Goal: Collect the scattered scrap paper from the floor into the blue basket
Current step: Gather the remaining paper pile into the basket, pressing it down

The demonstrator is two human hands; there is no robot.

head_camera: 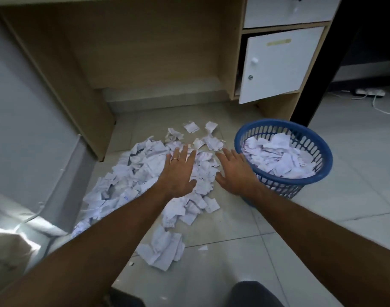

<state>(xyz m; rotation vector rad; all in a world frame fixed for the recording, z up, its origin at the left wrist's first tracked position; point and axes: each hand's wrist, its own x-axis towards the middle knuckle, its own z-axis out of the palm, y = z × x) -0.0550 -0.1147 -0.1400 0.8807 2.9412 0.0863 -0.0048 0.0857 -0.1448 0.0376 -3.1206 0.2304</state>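
While both arms reach forward over the tiled floor (245,251), neither hand has hold of anything. Left hand (178,171): fingers straight and slightly spread, palm down, over the middle of the scrap paper (132,180); a ring (174,159) shows on one finger. Whether the palm presses the paper or is just above it cannot be told. Right hand (235,171): fingers extended and relaxed, palm down, at the right edge of the pile, between the paper and the blue basket (284,180).

Scrap paper: a loose heap of white crumpled and torn pieces on the floor before the open knee space of the counter (145,52). Long axis of the heap runs diagonally, from lower left near the grey panel (30,129) up toward the right, ending in a few separate pieces just beyond the fingertips. A smaller cluster (163,251) lies apart from the main heap, nearer the camera, with one tiny fragment (203,248) beside it.

Blue basket: round, perforated wall, standing upright on the floor just right of the right hand, opening facing up. It already contains a mound of white paper (278,156), up to roughly the rim at the far side.

Behind the basket, a white cabinet door (278,63) of the counter stands ajar. White cables (375,103) lie on the floor at far right.
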